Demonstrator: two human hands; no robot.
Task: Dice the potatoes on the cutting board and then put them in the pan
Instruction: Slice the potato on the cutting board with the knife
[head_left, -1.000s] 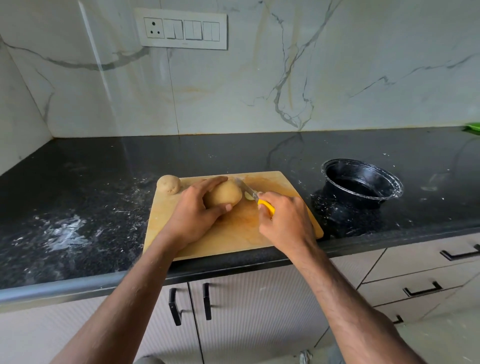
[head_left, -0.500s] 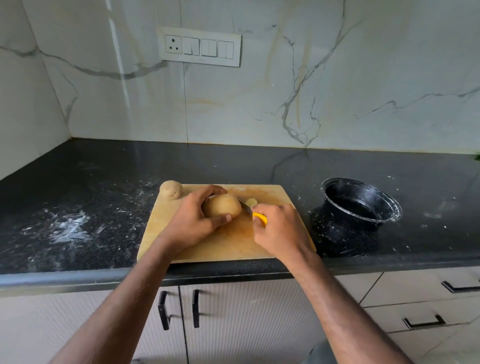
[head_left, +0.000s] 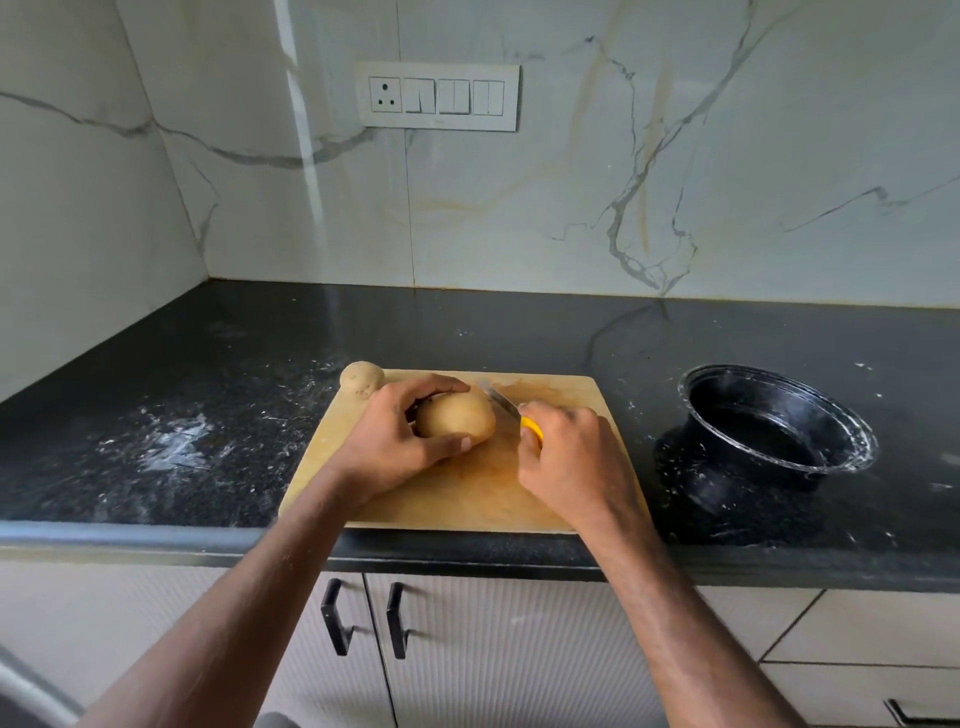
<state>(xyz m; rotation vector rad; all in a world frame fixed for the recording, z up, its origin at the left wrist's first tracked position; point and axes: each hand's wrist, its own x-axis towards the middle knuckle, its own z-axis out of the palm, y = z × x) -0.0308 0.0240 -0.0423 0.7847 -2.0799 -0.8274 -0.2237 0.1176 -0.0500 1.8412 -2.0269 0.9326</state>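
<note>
A wooden cutting board lies on the black counter. My left hand grips a large tan potato in the board's middle, fingers over its top and thumb on its near side. My right hand holds a yellow-handled knife; the blade runs along the potato's right end. A smaller potato sits at the board's far left corner. The black pan stands to the right of the board, nothing visible inside it.
White powder streaks mark the black counter left of the board. A marble wall with a switch plate rises behind. Cabinet doors with black handles sit below the counter edge.
The camera has tilted upward and shifted, so the board sits lower in view. The knife blade has drawn closer to the potato's right end; the small cut piece beside it is out of sight.
</note>
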